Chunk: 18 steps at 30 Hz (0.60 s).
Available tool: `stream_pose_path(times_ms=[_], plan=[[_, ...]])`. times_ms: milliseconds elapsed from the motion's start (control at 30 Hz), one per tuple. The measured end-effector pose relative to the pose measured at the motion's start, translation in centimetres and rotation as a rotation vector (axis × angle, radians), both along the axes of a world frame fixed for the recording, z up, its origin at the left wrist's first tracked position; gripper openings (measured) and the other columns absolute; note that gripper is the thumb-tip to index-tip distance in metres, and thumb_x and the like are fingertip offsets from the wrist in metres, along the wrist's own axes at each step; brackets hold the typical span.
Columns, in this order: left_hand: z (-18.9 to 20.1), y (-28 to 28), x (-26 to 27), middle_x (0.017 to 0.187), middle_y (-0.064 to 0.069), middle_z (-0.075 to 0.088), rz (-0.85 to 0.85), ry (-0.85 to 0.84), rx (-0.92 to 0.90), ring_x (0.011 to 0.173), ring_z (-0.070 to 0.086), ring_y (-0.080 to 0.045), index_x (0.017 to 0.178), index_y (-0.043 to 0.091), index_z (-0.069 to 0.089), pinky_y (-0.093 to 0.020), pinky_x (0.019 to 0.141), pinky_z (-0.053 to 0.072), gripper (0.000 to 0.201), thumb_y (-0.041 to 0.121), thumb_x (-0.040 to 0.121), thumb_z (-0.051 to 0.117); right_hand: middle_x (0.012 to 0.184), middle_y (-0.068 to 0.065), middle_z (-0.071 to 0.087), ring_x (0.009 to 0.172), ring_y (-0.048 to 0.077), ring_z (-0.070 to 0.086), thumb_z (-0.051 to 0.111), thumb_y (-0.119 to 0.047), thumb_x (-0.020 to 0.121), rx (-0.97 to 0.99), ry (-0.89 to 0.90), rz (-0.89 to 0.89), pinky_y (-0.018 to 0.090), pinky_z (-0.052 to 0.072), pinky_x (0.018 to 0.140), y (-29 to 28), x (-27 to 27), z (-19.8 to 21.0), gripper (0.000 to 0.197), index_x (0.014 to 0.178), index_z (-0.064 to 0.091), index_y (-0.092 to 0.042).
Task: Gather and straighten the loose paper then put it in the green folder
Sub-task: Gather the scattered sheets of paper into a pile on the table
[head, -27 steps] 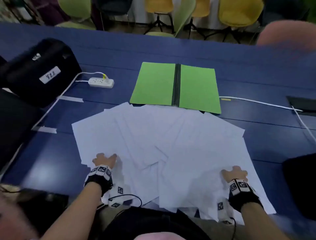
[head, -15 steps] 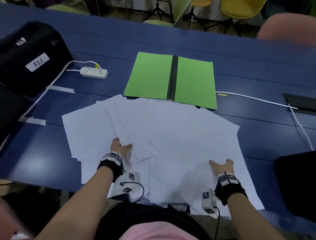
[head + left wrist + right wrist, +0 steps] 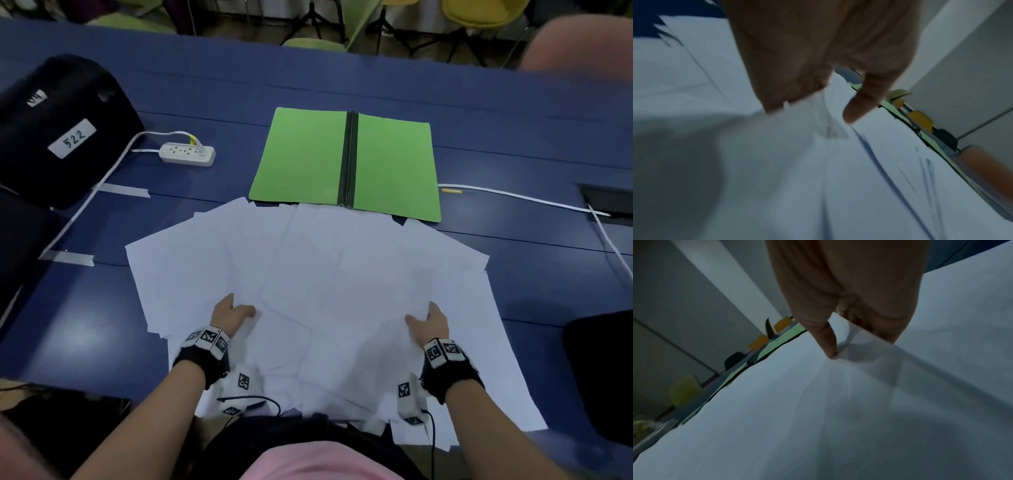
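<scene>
Along the table's [image 3: 513, 113] near edge, fanned paper [image 3: 308, 267] is pinched by left hand [image 3: 228, 317] and right hand [image 3: 432, 323], below the open folder [image 3: 301, 154]

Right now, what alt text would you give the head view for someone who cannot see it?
Two hands, left hand and right hand, rest on fanned loose white paper on a blue table. Beyond lies an open green folder, empty.

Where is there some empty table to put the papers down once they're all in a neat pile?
Bare blue table shows left of the papers, below the tape strips. More lies right of them, below the white cable. The middle is crowded: sheets spread up to the open green folder, with both hands on them.
</scene>
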<state>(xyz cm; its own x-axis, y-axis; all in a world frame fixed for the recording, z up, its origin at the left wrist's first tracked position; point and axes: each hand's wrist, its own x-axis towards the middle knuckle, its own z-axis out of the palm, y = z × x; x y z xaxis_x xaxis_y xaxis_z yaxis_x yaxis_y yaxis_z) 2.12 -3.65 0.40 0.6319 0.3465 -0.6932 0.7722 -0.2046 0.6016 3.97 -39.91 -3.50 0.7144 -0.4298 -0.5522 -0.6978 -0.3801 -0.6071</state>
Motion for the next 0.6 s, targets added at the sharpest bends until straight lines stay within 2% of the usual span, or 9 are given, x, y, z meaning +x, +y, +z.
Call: stream_pose_path(times_ms=[100, 167, 267, 367, 400, 467, 500, 567, 600], plan=[[0.7, -1.6, 1.5, 0.140, -0.013, 0.045, 0.086, -0.062, 0.039, 0.132, 0.042, -0.026, 0.132, -0.002, 0.046, -0.032, 0.105, 0.034, 0.055, 0.024, 0.087, 0.065, 0.113, 0.015, 0.065, 0.102, 0.031, 0.061, 0.062, -0.009, 0.084, 0.022, -0.053, 0.097, 0.036, 0.050, 0.089, 2.1, 0.5, 0.5, 0.041, 0.124, 0.057, -0.002], [0.3, -2.4, 1.9, 0.130, -0.018, 0.056, 0.004, -0.105, 0.107, 0.125, 0.052, -0.032, 0.125, -0.006, 0.052, -0.029, 0.095, 0.039, 0.047, 0.018, 0.087, 0.064, 0.095, 0.011, 0.067, 0.085, 0.028, 0.062, 0.056, -0.004, 0.084, 0.085, -0.090, 0.141, 0.033, 0.052, 0.076, 3.1, 0.6, 1.0, 0.027, 0.109, 0.065, -0.004], [-0.4, -2.2, 1.9, 0.118, -0.018, 0.064, -0.186, -0.053, 0.141, 0.111, 0.060, -0.032, 0.119, -0.003, 0.059, -0.029, 0.087, 0.044, 0.037, 0.011, 0.085, 0.063, 0.089, 0.014, 0.067, 0.081, 0.028, 0.062, 0.054, -0.005, 0.083, 0.149, -0.120, 0.108, 0.036, 0.052, 0.074, 3.3, 1.0, 1.5, 0.016, 0.093, 0.065, -0.009], [-0.6, -1.2, 1.5, 0.096, -0.012, 0.062, -0.365, 0.096, 0.084, 0.094, 0.058, -0.026, 0.104, 0.001, 0.062, -0.028, 0.079, 0.043, 0.024, 0.003, 0.080, 0.063, 0.087, 0.009, 0.063, 0.088, 0.028, 0.059, 0.060, -0.014, 0.087, 0.130, -0.056, 0.163, 0.034, 0.049, 0.076, 3.1, 1.0, 1.5, 0.003, 0.089, 0.060, -0.011], [-0.7, -0.8, 1.3, 0.091, -0.012, 0.060, -0.359, 0.130, 0.058, 0.090, 0.056, -0.025, 0.096, 0.002, 0.061, -0.028, 0.076, 0.043, 0.021, 0.002, 0.075, 0.064, 0.095, 0.010, 0.063, 0.095, 0.029, 0.059, 0.060, -0.015, 0.088, 0.108, -0.001, 0.211, 0.033, 0.049, 0.080, 3.4, 1.0, 1.2, 0.011, 0.096, 0.060, -0.008], [-0.4, -0.6, 1.2, 0.099, -0.016, 0.063, -0.248, 0.145, -0.039, 0.090, 0.053, -0.026, 0.090, 0.000, 0.060, -0.030, 0.076, 0.042, 0.032, 0.008, 0.059, 0.064, 0.126, 0.015, 0.057, 0.116, 0.032, 0.054, 0.058, -0.019, 0.090, 0.086, 0.061, 0.290, 0.038, 0.046, 0.097, 4.6, 0.7, 0.6, 0.041, 0.126, 0.052, 0.000], [-0.6, -0.5, 1.5, 0.113, -0.019, 0.062, -0.158, 0.142, -0.091, 0.096, 0.053, -0.028, 0.097, -0.001, 0.062, -0.031, 0.079, 0.042, 0.045, 0.013, 0.055, 0.067, 0.134, 0.016, 0.052, 0.122, 0.032, 0.051, 0.057, -0.021, 0.090, 0.085, 0.066, 0.306, 0.039, 0.042, 0.103, 5.3, 0.6, 0.5, 0.050, 0.133, 0.046, 0.001], [-0.6, -0.8, 1.9, 0.136, -0.017, 0.051, -0.040, 0.142, -0.131, 0.117, 0.051, -0.030, 0.126, -0.001, 0.053, -0.035, 0.092, 0.040, 0.072, 0.027, 0.065, 0.079, 0.128, 0.015, 0.055, 0.118, 0.030, 0.053, 0.057, -0.025, 0.090, 0.081, 0.050, 0.335, 0.037, 0.043, 0.100, 6.3, 0.7, 0.6, 0.046, 0.128, 0.050, 0.001], [-0.7, -0.9, 1.8, 0.139, -0.014, 0.050, -0.051, 0.135, -0.086, 0.123, 0.049, -0.030, 0.131, 0.000, 0.048, -0.036, 0.099, 0.040, 0.077, 0.032, 0.069, 0.080, 0.114, 0.014, 0.060, 0.106, 0.027, 0.058, 0.059, -0.026, 0.090, 0.077, 0.037, 0.354, 0.034, 0.046, 0.091, 6.5, 0.8, 0.9, 0.036, 0.115, 0.056, 0.000]])
